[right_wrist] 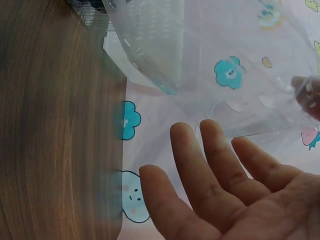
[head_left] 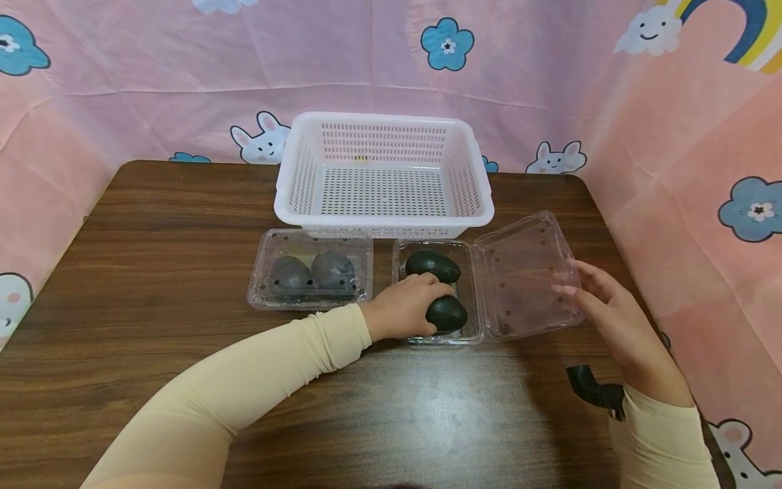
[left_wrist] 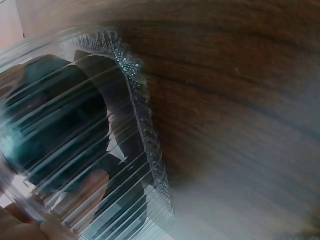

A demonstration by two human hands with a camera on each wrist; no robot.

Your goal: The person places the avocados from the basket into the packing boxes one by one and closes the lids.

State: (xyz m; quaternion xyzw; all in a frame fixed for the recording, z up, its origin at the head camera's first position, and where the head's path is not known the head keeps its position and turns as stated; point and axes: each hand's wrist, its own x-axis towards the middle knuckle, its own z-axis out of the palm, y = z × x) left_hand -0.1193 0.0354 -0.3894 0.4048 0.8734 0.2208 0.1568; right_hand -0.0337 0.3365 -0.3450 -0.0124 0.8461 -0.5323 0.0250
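Two dark green avocados lie in an open clear plastic clamshell (head_left: 475, 299). My left hand (head_left: 406, 305) reaches in from the left, its fingers round the near avocado (head_left: 449, 314). Just behind that hand is the far avocado (head_left: 434, 265). In the left wrist view, a dark avocado (left_wrist: 55, 120) and a fingertip (left_wrist: 95, 187) show through the ribbed clear wall. My right hand (head_left: 617, 319) holds the outer edge of the raised lid (head_left: 528, 278) between thumb and fingers. In the right wrist view its fingers (right_wrist: 215, 180) are spread near the lid's edge, the thumb beyond.
A closed clear clamshell (head_left: 259, 285) with two dark fruits (head_left: 332, 270) stands to the left. Behind both boxes is a white slotted basket (head_left: 385, 221). Patterned cloth (head_left: 366, 61) hangs round the back and sides of the wooden table (head_left: 153, 272).
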